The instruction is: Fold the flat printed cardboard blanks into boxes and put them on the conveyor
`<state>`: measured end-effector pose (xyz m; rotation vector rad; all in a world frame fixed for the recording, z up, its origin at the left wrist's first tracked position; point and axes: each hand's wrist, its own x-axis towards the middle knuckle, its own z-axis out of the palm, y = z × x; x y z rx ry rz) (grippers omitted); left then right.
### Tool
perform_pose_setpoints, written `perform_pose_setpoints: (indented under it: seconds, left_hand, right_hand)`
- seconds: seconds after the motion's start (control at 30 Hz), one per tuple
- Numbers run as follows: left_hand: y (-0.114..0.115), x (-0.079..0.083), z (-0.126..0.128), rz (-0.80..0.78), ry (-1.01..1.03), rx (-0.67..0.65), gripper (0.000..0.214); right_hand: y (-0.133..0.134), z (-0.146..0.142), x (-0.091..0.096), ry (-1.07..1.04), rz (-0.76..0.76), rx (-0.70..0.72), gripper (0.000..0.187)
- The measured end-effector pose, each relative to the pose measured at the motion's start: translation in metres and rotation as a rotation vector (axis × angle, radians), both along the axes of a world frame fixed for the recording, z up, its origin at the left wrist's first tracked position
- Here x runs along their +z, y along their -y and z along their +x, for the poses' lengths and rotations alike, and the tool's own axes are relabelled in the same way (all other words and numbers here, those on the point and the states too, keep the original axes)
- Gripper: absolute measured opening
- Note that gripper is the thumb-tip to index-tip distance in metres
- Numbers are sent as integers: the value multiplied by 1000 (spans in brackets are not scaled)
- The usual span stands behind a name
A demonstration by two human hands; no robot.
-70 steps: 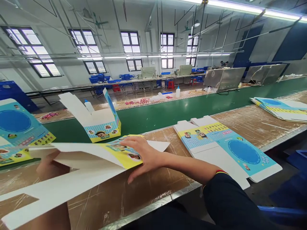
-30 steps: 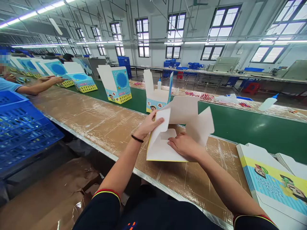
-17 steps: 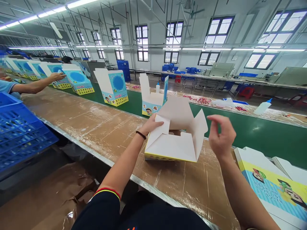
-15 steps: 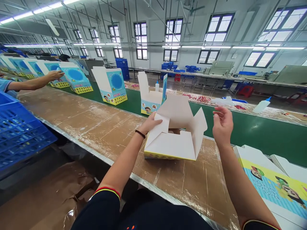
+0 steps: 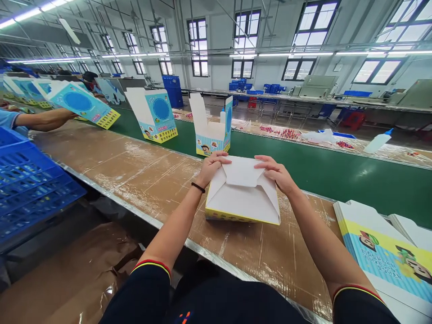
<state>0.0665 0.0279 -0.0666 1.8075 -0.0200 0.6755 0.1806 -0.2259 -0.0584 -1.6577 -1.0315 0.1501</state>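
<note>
box (image 5: 243,202) on tabletop (image 5: 148,175), centre, flaps folded shut. left hand (image 5: 212,165) presses far flap corner at 10 o'clock, right hand (image 5: 276,171) at 2 o'clock; fingers curled on flaps. flat stack (image 5: 381,252) at 4 o'clock.

Right hand (image 5: 275,173) back down on box (image 5: 243,198); flaps now folded shut under both hands.

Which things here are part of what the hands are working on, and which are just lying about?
In hand:
- left hand and right hand, pressing flaps
- white carton
- stack of flat cartons

Lying about:
- blue crate
- glue bottle
- open cartons on the green belt
</note>
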Motion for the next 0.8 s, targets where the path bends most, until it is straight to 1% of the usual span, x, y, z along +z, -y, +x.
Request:
perform_pose_setpoints:
  seconds: [0.03,0.1,0.13,0.23,0.27,0.3,0.37,0.4,0.47,0.53,0.57,0.6,0.67,0.73,0.8]
  left_hand:
    - [0,1,-2,34,-48,-6,24]
    - [0,4,-4,171,-146,-35,23]
    - [0,7,-5,263,-191,-52,31]
    - [2,21,-5,557,-325,-71,78]
    - [4,26,-4,646,-379,-58,88]
    - [8,31,-4,727,-440,-38,93]
    - [17,39,-4,860,-560,20,92]
    - [22,42,-4,913,-607,52,88]
    - [31,45,-5,988,-655,114,84]
    - [33,43,-4,995,-645,142,87]
    - [32,41,-3,960,-618,130,87]
    - [30,38,-2,898,-578,100,87]
    - [22,30,0,718,-457,19,79]
    - [15,23,1,529,-317,-29,64]
    - [10,17,-1,406,-206,-25,52]
  right_hand:
    - [2,0,0,-25,-45,19,31]
    - [5,0,2,-1,-160,-11,34]
    - [5,-1,4,48,-224,-52,39]
    - [-2,-6,10,243,-458,-174,73]
    - [-6,-9,13,296,-543,-207,78]
    - [-10,-11,15,345,-623,-239,81]
    - [-17,-16,18,421,-744,-304,81]
    - [-19,-17,18,445,-779,-332,80]
    - [-21,-16,15,471,-797,-366,80]
    - [-20,-11,9,462,-735,-350,81]
    - [-19,-8,5,436,-664,-323,80]
    - [-17,-4,0,389,-561,-294,78]
    - [-14,2,-13,224,-282,-265,72]
    - [-12,5,-27,-10,-13,-306,72]
    - [-12,4,-38,-179,131,-329,78]
